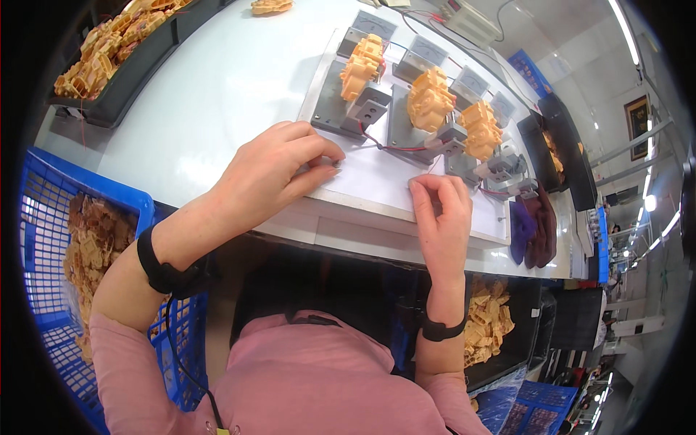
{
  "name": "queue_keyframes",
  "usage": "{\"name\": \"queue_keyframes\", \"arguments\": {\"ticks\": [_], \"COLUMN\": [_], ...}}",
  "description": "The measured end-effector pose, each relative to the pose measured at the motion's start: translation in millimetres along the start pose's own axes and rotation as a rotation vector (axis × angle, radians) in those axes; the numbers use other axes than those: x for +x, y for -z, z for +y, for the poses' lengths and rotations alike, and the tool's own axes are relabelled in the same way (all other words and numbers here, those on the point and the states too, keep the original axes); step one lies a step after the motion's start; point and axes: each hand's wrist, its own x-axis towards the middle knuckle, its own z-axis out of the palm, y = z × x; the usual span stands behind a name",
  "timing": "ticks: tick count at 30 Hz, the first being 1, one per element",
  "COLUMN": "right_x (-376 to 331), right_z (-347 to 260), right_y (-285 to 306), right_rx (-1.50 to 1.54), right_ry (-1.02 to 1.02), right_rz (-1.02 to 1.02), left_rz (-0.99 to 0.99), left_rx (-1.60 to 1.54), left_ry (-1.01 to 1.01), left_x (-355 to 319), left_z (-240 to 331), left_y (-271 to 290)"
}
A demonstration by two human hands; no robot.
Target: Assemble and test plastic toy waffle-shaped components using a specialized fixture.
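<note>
Left hand [272, 174] pinched something small, right hand [438, 210] curled with fingertips together, both on white fixture plate [377, 185] below yellow plastic parts [429, 99].

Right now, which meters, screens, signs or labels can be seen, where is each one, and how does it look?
Gauge faces: row behind the orange parts on the fixture board, small grey squares with pale dials.
Framed picture: wall at far right, dark with a gold frame.
Meter box: top edge of the table, pale, wires attached.

White table [217, 94] carries a fixture board [377, 181] and black tray [130, 80].
</note>
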Motion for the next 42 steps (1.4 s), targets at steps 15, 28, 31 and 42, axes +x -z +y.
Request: {"name": "queue_keyframes", "arguments": {"ticks": [15,28,31,42], "right_x": [-5,-16,-20,-12], "right_z": [2,45,61,64], "right_y": [-3,53,60,56], "right_rx": [-0.077,0.078,0.117,-0.012], "right_ry": [0.047,-0.159,-0.281,-0.187], "right_rz": [0.072,0.240,0.019,0.017], "left_rz": [0.029,0.100,0.100,0.094], "left_rx": [-0.076,0.004,-0.006,0.009], "left_ry": [0.185,0.112,0.104,0.120], "left_x": [9,4,6,6], "left_z": [6,6,6,5], "left_y": [-6,-9,-9,-12]}}
